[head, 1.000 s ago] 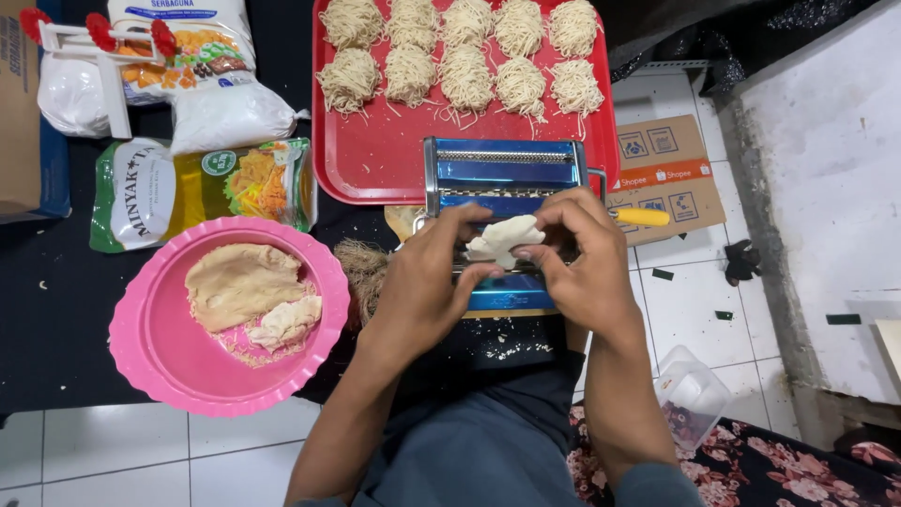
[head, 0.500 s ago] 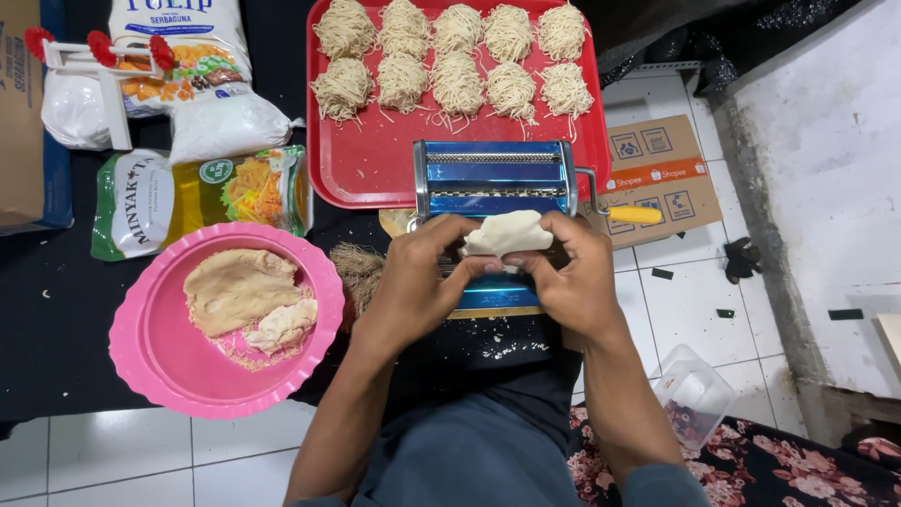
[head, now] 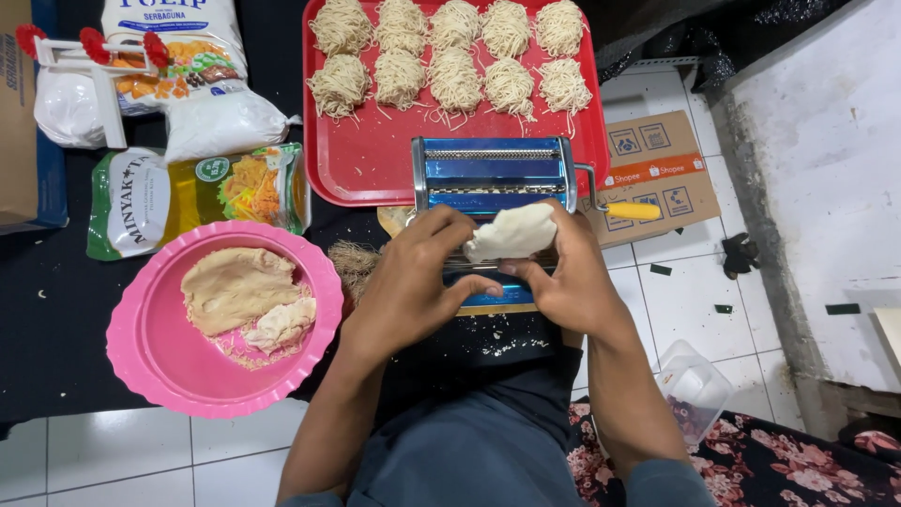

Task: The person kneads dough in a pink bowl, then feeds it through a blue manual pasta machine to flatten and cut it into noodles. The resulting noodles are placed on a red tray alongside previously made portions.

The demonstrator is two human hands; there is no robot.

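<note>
Nine nests of cut pale noodles (head: 453,58) already sit in two rows on the red plastic tray (head: 361,164), beyond the hands and past the machine. That much of the work looks finished. What seems left lies to the left of the hands: the round pink plastic bowl (head: 141,361) holds a large slab of tan dough (head: 236,284) with a smaller, paler lump (head: 282,322) leaning against it, neither of them rolled or cut. So I judge the job to be past the middle, with a good share of dough yet to go through.

The piece in hand is a small flattened lump of whitish dough (head: 512,232), held just above the near side of the blue and chrome hand-cranked pasta machine (head: 493,174). Both hands meet on it. The left hand (head: 413,282) comes in from the left with its fingers curled over the top edge and its thumb stretched beneath, a narrow grip pinching the lump's left end. The right hand (head: 568,277) cups the right end from below and behind, fingers closed round it, its grip holding the same lump. Both forearms rise from the person's lap, elbows low, wrists bent inward towards each other.

The yellow crank handle (head: 631,210) sticks out just right of the right hand, untouched. Crumbs of dough dot the dark counter (head: 56,338) directly under the wrists.
</note>
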